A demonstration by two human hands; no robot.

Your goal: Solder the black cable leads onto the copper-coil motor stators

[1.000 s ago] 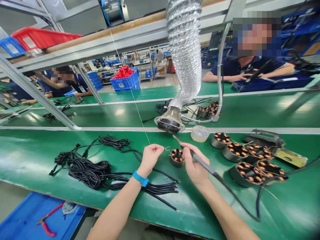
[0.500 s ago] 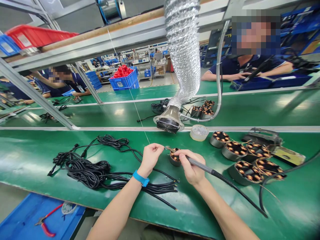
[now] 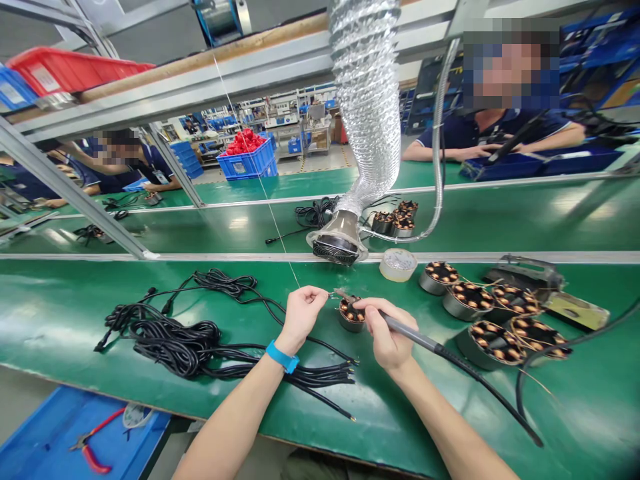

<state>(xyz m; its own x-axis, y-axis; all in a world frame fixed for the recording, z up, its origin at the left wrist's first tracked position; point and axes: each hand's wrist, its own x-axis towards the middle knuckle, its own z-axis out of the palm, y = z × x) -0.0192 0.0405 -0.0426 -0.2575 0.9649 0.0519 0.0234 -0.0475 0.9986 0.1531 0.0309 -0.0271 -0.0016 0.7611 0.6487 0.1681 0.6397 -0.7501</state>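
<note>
My left hand point(image 3: 306, 308), with a blue band at its wrist, pinches the thin solder wire point(image 3: 273, 217) that runs down from a spool point(image 3: 223, 23) overhead. My right hand point(image 3: 393, 333) is wrapped around the grey handle of a soldering iron point(image 3: 415, 335). The iron's tip lies close to the wire's end, just over the left rim of a small motor stator point(image 3: 353, 315) with copper windings. Whether tip and wire touch is too small to tell. The stator sits on the green bench between both hands.
Bundled black cables point(image 3: 175, 343) lie left. Several stators point(image 3: 467, 300) and a soldering-iron stand point(image 3: 525, 277) are at right. A foil duct point(image 3: 365, 100) hangs above, near a tape roll point(image 3: 398, 264). Pliers point(image 3: 93, 440) rest in a blue tray point(image 3: 40, 433). Co-workers sit across.
My right hand and the soldering iron have shifted slightly right. My left hand stays in place with the wire. On the belt behind, the stators and cables have moved left.
</note>
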